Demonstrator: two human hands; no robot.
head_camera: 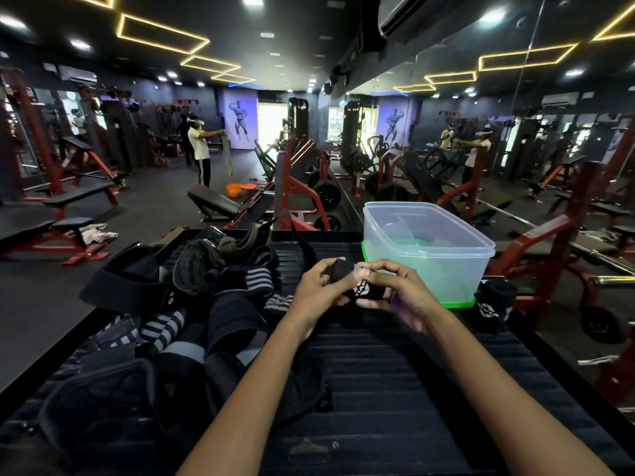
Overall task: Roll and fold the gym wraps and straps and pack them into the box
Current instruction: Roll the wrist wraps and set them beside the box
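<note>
A black wrist wrap (357, 285) with a white logo is held between both hands above the black ribbed surface. My left hand (318, 290) grips its left end, fingers curled over the top. My right hand (398, 290) pinches the right side, thumb and fingers around the rolled part. The clear plastic box (429, 255) on a green lid stands just behind and right of my hands. A second rolled black wrap (494, 305) with the same logo stands to the right of the box.
A pile of black and grey-striped wraps and straps (192, 304) and a black belt (127, 283) covers the left half of the surface. Red gym machines and benches stand beyond, and a person (201, 149) stands far off holding a cloth.
</note>
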